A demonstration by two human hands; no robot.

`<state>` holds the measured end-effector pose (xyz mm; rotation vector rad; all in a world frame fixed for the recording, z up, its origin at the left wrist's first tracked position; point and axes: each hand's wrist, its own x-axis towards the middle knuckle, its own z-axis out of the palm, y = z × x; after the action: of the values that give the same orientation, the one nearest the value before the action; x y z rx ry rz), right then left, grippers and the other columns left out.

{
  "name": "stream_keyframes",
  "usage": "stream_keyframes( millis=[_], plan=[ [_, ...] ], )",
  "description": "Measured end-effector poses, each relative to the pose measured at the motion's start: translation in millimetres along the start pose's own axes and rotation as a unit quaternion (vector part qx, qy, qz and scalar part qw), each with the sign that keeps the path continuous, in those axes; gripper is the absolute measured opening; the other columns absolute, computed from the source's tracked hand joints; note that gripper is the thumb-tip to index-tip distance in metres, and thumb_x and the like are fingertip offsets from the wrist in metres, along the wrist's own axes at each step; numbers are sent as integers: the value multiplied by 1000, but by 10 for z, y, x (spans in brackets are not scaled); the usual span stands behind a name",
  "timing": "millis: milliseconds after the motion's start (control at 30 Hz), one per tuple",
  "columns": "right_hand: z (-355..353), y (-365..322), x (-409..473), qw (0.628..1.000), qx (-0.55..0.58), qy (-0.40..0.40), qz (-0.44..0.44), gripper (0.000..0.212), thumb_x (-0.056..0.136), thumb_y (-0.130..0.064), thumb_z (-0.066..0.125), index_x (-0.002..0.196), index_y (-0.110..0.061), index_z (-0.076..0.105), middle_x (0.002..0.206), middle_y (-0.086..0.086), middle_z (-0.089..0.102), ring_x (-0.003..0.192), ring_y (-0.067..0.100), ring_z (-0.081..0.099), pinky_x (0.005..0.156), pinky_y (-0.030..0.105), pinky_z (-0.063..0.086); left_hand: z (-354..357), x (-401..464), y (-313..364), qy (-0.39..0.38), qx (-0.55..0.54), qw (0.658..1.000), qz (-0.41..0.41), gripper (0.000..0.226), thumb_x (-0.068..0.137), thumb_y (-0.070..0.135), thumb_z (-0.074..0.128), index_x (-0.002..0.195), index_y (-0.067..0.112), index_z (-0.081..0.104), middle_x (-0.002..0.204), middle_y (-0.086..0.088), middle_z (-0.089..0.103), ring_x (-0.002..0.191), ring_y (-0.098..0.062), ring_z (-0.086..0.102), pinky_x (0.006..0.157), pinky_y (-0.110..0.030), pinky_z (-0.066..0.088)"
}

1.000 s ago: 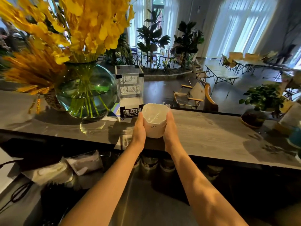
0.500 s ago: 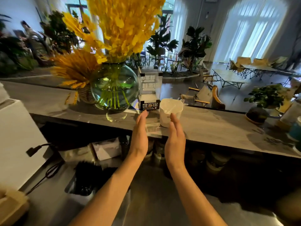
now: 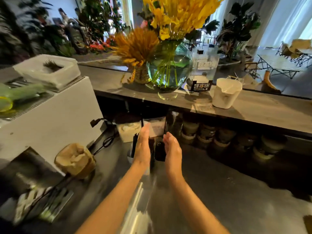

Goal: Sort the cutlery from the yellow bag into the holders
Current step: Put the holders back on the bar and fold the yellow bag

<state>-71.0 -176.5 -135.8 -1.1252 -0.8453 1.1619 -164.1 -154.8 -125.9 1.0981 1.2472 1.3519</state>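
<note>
Holder (image 3: 226,92) stands apart from both bare hands (image 3: 142,149).

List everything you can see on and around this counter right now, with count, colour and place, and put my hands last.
White holder: one, white, on the raised ledge, right of the sign.
Sign block: one, clear with black base, ledge, beside the vase.
Glass vase: one, green-tinted, yellow flowers, ledge centre.
Woven basket: one, tan, orange stalks, left of the vase.
White box: one, white, lower counter, left.
Dark container: one, black, lower counter, between the hands.
Jars: several, dark, under the ledge.
Left hand: open, fingers straight, holding nothing.
Right hand: open, holding nothing.
</note>
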Motion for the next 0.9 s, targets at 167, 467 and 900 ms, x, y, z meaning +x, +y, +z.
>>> stream_keyframes(
  millis=[167, 467, 900],
  plan=[
    [313, 599, -94, 994, -14, 14, 105, 25, 106, -36, 44, 120, -30, 64, 124, -8, 64, 123, 12, 57, 104, 29, 43, -496, 100, -227, 43, 28, 999, -10, 60, 87, 64, 34, 138, 34, 46, 146, 13, 44, 128, 10, 41, 106, -11, 29],
    [475, 1352, -126, 983, -55, 62, 161, 102, 71, -92, 49, 146, -24, 50, 149, -2, 52, 139, 13, 46, 118, 48, 34, -931, 384, -1077, 9, 0, 993, -119, 79, 86, 82, 40, 148, 33, 45, 151, 8, 47, 142, -9, 39, 121, -46, 26],
    [570, 1366, 75, 975, 4, 66, 212, 51, 104, -54, 36, 139, -23, 56, 130, -7, 63, 121, 8, 57, 111, 34, 41, -993, 397, -1135, 74, -33, 978, -195, 89, 71, 84, 37, 137, 29, 58, 143, 5, 53, 132, -13, 48, 116, -44, 35]
  ],
)
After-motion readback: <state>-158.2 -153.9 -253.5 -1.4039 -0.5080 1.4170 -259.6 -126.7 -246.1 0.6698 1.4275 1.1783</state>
